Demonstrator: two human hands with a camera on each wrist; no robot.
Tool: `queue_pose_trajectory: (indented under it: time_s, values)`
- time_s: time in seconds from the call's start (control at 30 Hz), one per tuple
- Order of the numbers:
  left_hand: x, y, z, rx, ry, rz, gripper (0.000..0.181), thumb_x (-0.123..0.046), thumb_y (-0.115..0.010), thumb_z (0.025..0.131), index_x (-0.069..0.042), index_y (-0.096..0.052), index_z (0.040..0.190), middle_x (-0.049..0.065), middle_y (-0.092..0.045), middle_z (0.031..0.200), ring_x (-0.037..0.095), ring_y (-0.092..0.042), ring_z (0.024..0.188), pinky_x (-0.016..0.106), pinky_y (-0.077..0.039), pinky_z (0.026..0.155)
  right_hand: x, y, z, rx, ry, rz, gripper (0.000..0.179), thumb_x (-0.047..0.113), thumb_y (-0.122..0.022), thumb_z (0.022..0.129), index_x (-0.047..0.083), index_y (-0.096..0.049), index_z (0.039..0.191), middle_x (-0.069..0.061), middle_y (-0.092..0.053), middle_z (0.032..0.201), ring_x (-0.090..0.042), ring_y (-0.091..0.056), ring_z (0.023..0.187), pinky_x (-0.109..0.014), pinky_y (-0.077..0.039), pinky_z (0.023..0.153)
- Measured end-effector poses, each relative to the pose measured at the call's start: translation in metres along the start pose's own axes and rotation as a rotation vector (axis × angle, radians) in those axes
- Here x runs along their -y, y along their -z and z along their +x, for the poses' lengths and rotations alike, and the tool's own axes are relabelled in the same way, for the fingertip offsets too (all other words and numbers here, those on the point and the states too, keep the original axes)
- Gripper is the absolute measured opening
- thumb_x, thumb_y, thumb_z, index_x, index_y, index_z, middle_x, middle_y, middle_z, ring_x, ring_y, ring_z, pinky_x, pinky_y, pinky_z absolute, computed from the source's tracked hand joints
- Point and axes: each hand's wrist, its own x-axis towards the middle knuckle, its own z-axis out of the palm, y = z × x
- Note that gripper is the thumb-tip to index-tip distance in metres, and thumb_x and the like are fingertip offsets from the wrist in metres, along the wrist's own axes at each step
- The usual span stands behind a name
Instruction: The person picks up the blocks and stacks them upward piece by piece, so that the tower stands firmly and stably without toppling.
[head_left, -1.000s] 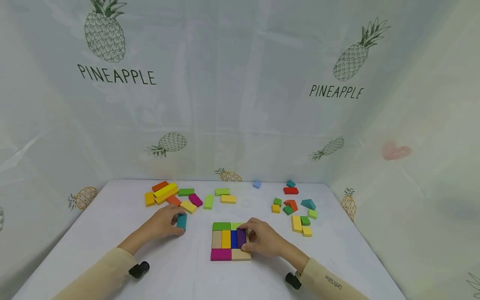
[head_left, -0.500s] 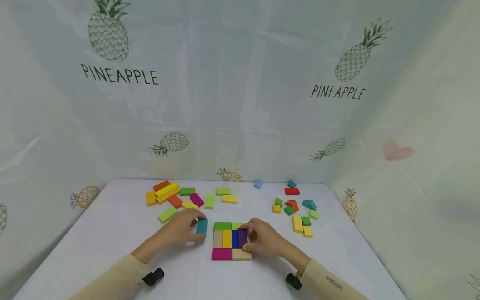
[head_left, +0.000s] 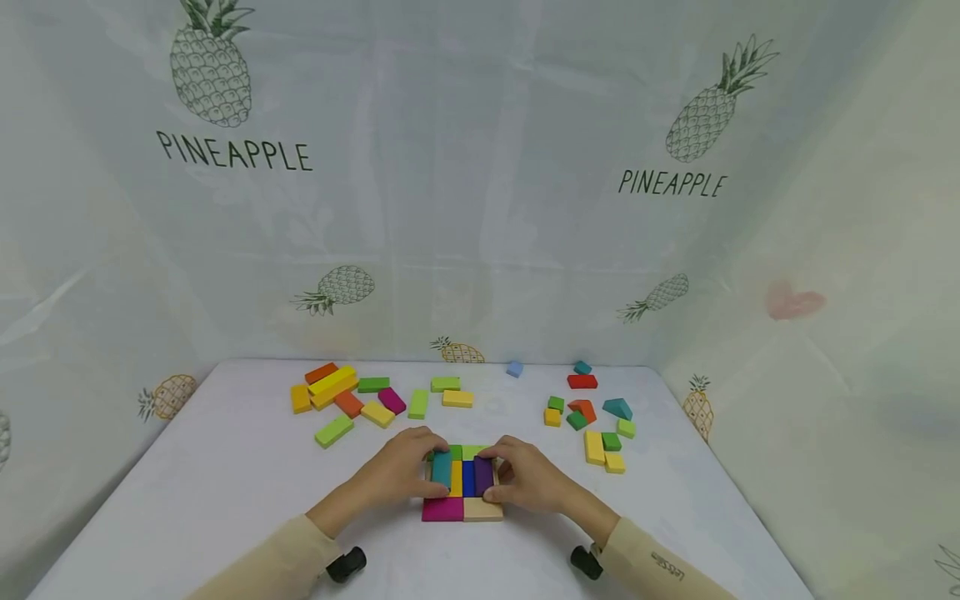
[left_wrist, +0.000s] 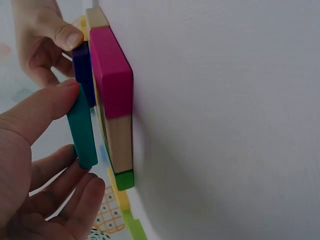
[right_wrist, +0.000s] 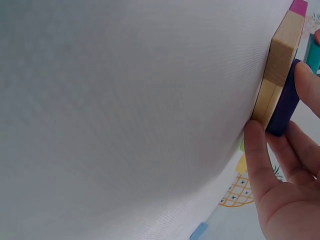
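Note:
A flat square of coloured wooden blocks lies on the white table, with a magenta block (head_left: 442,509) and a plain wood block (head_left: 483,509) along its near side. Between its rows show a yellow block (head_left: 457,480) and a blue block (head_left: 468,479). My left hand (head_left: 393,477) pinches a teal block (left_wrist: 81,127) between thumb and fingers, above the square's left part; a narrow gap shows beneath it in the left wrist view. At the right part, my right hand (head_left: 531,477) holds a purple block (right_wrist: 285,105) on top of the square, one finger touching the square's side.
Loose blocks lie farther back: a yellow bar (head_left: 332,383), a lime block (head_left: 333,431) and several others at left. At right are a red block (head_left: 582,382), a teal triangle (head_left: 617,407) and several small pieces. A pineapple-print curtain (head_left: 480,208) hangs behind the table.
My left hand has carried the teal block rightward from beside the loose blocks to over the square's left part, uncovering a lime block. The right hand stays on the purple block.

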Motion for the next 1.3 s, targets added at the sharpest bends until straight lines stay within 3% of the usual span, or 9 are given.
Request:
queue_pose_trajectory:
  time_s: [0.13,0.37,0.73,1.3]
  values:
    - [-0.002,-0.007,0.003,0.006,-0.008,0.010,0.056,-0.041,-0.092,0.082,-0.013,-0.073,0.127,-0.001,-0.068,0.120,0.018,-0.059,0.110,0.048,-0.058,0.101,-0.001,0.000,0.000,-0.001,0.000,0.002,0.053,0.030,-0.085,0.093,0.013,-0.067,0.140,0.005,-0.063,0.118,-0.011,-0.063,0.099,-0.024,-0.058,0.087]
    - [-0.001,-0.011,0.002,0.025,0.031,0.001,0.060,-0.046,-0.092,0.082,-0.013,-0.073,0.129,-0.002,-0.067,0.120,0.018,-0.058,0.111,0.047,-0.057,0.101,-0.001,-0.001,0.001,0.000,0.002,0.006,0.054,0.031,-0.086,0.092,0.013,-0.067,0.140,0.005,-0.063,0.118,-0.011,-0.063,0.099,-0.025,-0.058,0.087]
    - [0.008,-0.011,-0.001,0.043,0.039,-0.005,0.062,-0.047,-0.089,0.084,-0.015,-0.071,0.135,-0.001,-0.068,0.127,0.020,-0.058,0.119,0.049,-0.054,0.107,-0.001,0.000,0.000,0.000,0.005,0.000,0.054,0.030,-0.085,0.093,0.013,-0.066,0.140,0.006,-0.063,0.118,-0.010,-0.063,0.100,-0.025,-0.058,0.088]
    - [0.009,-0.003,-0.004,0.070,0.018,-0.036,0.063,-0.046,-0.087,0.087,-0.015,-0.070,0.139,-0.002,-0.067,0.130,0.020,-0.058,0.120,0.050,-0.054,0.107,0.004,0.002,0.000,0.005,0.010,-0.008,0.055,0.030,-0.085,0.093,0.011,-0.066,0.141,0.004,-0.063,0.118,-0.012,-0.063,0.100,-0.027,-0.059,0.088]
